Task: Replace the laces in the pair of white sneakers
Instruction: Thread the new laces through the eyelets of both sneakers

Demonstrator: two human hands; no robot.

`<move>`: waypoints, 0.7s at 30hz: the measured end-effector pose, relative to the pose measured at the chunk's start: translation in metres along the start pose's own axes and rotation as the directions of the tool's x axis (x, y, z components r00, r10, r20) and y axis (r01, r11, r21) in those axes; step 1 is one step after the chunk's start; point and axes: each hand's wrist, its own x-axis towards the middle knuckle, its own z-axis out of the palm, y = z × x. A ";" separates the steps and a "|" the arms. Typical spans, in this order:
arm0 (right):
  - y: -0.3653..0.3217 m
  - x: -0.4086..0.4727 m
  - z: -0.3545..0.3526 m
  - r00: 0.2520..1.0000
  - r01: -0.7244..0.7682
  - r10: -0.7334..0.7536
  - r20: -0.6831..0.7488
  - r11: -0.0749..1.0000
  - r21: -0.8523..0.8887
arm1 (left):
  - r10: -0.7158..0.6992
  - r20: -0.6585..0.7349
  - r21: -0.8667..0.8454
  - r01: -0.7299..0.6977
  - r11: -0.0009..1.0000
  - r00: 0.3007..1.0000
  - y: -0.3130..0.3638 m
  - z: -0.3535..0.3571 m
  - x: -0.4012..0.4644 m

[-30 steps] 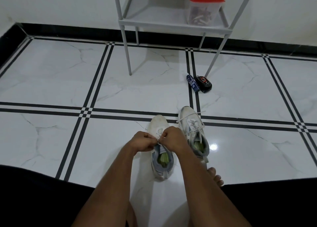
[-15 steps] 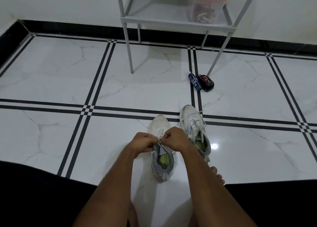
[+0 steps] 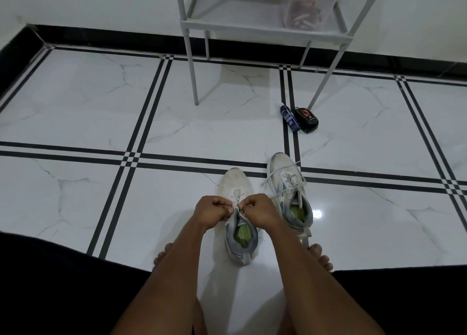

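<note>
two bare forearms reach out from the person sitting on the tiled floor [image 3: 177,132], with toes of two bare feet showing on either side of the near sneaker [image 3: 238,223]. that sneaker sits straight ahead of the person, heel toward them, green insole visible. both hands meet over its tongue: the left hand [image 3: 211,212] and the right hand [image 3: 260,209] are each curled tight, pinching the white lace [image 3: 236,203] between fingers and thumb, knuckles nearly touching. one second sneaker [image 3: 289,193] stands just to the right of the near sneaker and a little farther off, its own lace loosely threaded with ends spilling over the sides. farther right and beyond it lie two small items side by side, touching: one blue tube [image 3: 289,118] and one black case [image 3: 305,119]. beyond those stands one grey metal rack [image 3: 252,28], and on its shelf one clear tub with a red lid [image 3: 312,4].
</note>
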 end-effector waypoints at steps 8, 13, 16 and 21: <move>0.004 0.003 0.018 0.983 -0.134 0.164 -0.086 0.950 0.281 | 0.020 0.019 -0.014 -0.020 1.000 1.000 -0.001 -0.002 -0.002; 0.010 0.004 0.028 0.957 -0.211 0.276 -0.094 0.879 0.427 | 0.063 -0.021 0.036 -0.062 0.997 0.998 0.002 0.000 0.000; 0.009 -0.001 0.032 0.957 -0.176 0.253 -0.145 0.898 0.402 | 0.071 -0.029 0.053 -0.069 0.996 0.997 0.002 0.000 0.001; 0.004 -0.001 0.014 0.996 -0.008 0.016 -0.091 0.997 0.080 | 0.040 -0.019 0.037 -0.039 0.999 0.999 -0.001 -0.003 0.005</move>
